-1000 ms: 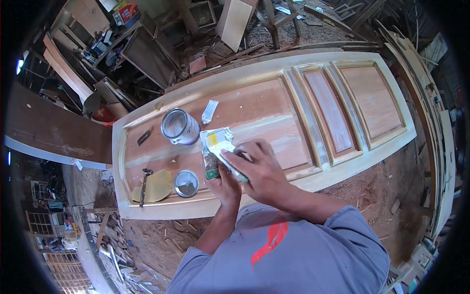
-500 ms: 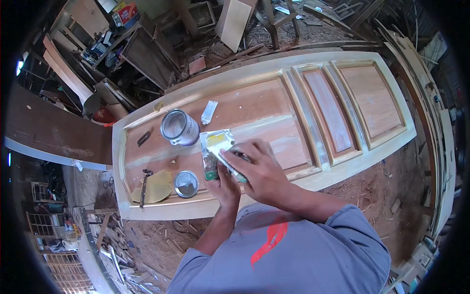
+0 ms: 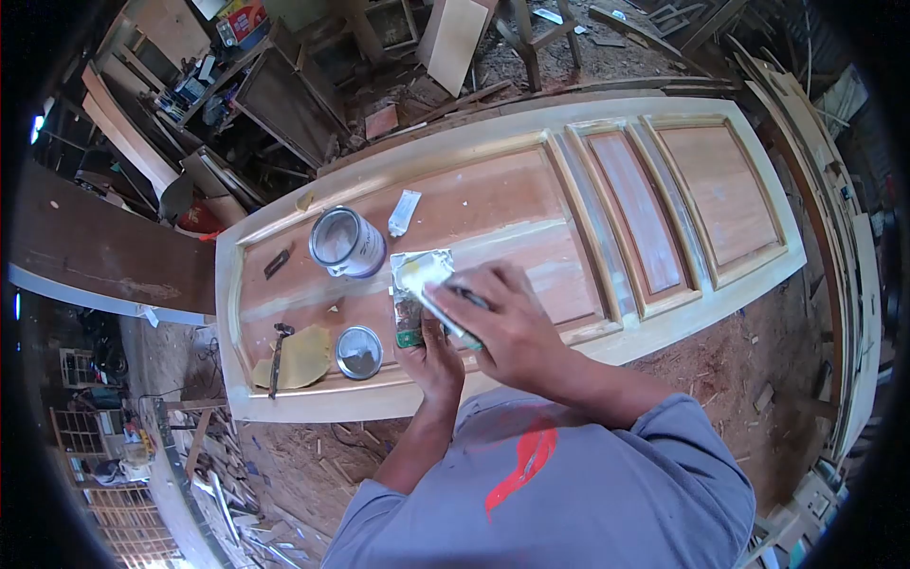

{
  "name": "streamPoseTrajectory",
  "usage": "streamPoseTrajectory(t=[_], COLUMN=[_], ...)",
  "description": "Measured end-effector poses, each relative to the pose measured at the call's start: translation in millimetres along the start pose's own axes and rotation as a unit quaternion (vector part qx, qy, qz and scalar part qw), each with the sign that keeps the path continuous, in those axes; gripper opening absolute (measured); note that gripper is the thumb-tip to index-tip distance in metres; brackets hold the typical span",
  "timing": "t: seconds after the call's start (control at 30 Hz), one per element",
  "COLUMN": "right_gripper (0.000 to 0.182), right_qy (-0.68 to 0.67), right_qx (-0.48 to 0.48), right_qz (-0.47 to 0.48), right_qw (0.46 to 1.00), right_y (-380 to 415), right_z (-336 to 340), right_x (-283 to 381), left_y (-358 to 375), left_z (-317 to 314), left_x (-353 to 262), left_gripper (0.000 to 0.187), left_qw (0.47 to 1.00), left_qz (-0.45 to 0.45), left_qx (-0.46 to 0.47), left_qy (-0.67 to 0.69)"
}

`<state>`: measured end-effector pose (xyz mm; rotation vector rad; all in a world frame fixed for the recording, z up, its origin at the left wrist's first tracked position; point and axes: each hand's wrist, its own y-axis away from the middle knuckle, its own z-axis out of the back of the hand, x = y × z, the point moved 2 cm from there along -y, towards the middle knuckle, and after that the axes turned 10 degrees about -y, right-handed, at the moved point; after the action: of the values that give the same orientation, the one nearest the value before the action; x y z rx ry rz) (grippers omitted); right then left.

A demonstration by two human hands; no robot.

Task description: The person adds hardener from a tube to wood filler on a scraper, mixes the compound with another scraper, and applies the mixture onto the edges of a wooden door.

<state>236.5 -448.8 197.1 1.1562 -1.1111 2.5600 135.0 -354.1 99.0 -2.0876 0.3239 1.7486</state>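
Yellow paste [image 3: 413, 270] now smeared paler, right hand [image 3: 512, 327] clenched on scraper [image 3: 449, 317], left hand [image 3: 436, 366] around broad putty knife [image 3: 405, 311].

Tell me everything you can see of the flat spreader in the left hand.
The flat spreader is roughly rectangular. White paste with a faint yellow patch coats its far end; the middle is brown-stained, the near end green. Its material is unclear. The left hand holds it by the near end above the wooden door, far end pointing away from the person. The right hand's blade overlaps it; blur hides whether they touch.
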Motion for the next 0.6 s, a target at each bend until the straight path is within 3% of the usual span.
streamPoseTrajectory(t=[0.1,0.17,0.33,0.43,0.47,0.6], right_gripper=[0.062,0.061,0.06,0.055,0.051,0.04], right_qy=[0.007,0.022,0.024,-0.073,-0.124,-0.225], right_qx=[0.01,0.055,0.052,0.055,0.009,-0.053], right_qz=[-0.002,-0.002,0.006,-0.012,-0.094,-0.186], right_qw=[1.0,0.998,0.998,0.996,0.988,0.955], right_y=[1,3,1,-2,-3,4], right_z=[-6,-8,-9,7,15,25], right_x=[-2,-2,-9,-26,-24,-58], left_y=[1,-3,-4,-12,-15,-26], left_z=[0,-1,-5,7,9,20], left_x=[-3,-3,-7,-1,-7,-18], left_gripper=[0.025,0.024,0.024,0.026,0.028,0.029], left_qw=[0.997,0.999,0.999,1.0,1.0,0.999], left_qz=[-0.03,-0.012,0.023,-0.005,0.005,0.02], left_qx=[0.019,0.011,-0.001,-0.007,-0.001,0.038], left_qy=[-0.072,-0.032,0.024,-0.019,-0.03,-0.009])
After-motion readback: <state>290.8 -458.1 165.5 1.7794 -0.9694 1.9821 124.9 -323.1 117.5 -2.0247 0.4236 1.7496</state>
